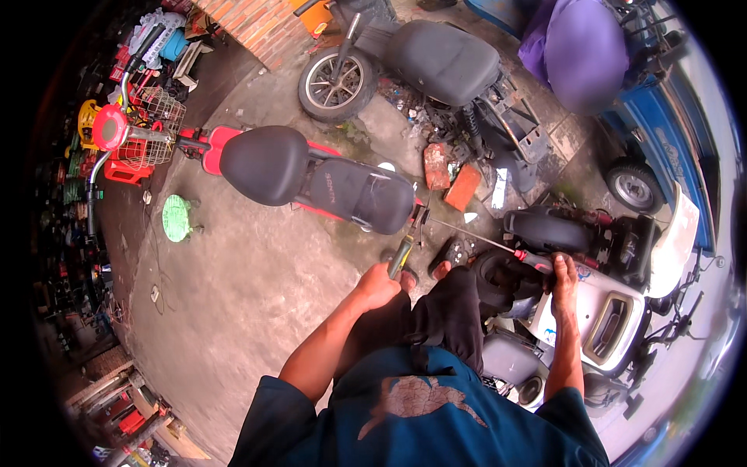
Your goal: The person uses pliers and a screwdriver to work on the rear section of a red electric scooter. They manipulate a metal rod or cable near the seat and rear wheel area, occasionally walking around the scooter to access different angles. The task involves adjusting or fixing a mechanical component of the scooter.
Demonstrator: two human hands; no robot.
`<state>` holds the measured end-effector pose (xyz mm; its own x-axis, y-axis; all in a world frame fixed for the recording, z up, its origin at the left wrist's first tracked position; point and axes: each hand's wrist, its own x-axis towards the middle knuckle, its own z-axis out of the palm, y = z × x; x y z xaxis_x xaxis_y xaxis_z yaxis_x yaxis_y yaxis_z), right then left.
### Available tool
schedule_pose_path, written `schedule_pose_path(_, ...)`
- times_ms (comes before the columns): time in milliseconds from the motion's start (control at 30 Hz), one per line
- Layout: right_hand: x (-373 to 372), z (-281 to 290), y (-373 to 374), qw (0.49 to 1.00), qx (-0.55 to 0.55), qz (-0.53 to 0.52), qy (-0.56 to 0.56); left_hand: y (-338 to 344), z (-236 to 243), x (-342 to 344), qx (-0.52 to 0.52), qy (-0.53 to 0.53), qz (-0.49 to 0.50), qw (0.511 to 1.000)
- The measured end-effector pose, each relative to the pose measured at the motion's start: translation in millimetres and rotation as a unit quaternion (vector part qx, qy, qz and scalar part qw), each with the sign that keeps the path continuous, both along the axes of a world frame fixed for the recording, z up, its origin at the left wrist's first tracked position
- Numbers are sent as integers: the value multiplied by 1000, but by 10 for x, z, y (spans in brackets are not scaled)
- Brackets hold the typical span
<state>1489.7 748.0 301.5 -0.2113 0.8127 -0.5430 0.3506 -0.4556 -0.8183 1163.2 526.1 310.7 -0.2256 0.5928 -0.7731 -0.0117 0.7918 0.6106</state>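
Note:
My left hand is closed around a hand tool with a yellow-and-dark handle. The tool's dark upper end reaches up to the rear end of a red-and-black electric scooter; its exact kind is unclear. In my right hand, the fingers wrap the red-and-black handle of a long screwdriver. Its thin shaft points left, and the tip lies beside the scooter's tail, close to the left-hand tool. Whether the tip touches anything is too small to tell.
A partly stripped black scooter stands ahead, with red bricks near it. White scooter bodywork lies close on my right. A green stool stands at left. Farther right is a blue three-wheeler, with a purple cover nearby.

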Motion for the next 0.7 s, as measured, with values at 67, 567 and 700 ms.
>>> schedule_pose_path(67, -55, -86, -58, 992, 70, -67, 86, -15, -134, 5, 4, -1, 4, 1000)
schedule_pose_path(567, 8, 91, 229, 991, 95, 76, 57, -189, -480, 179, 18, 9, 54, 998)
schedule_pose_path(700, 45, 115, 196, 991, 58, 61, 102, -145, -433, 234, 19, 26, 57, 998)
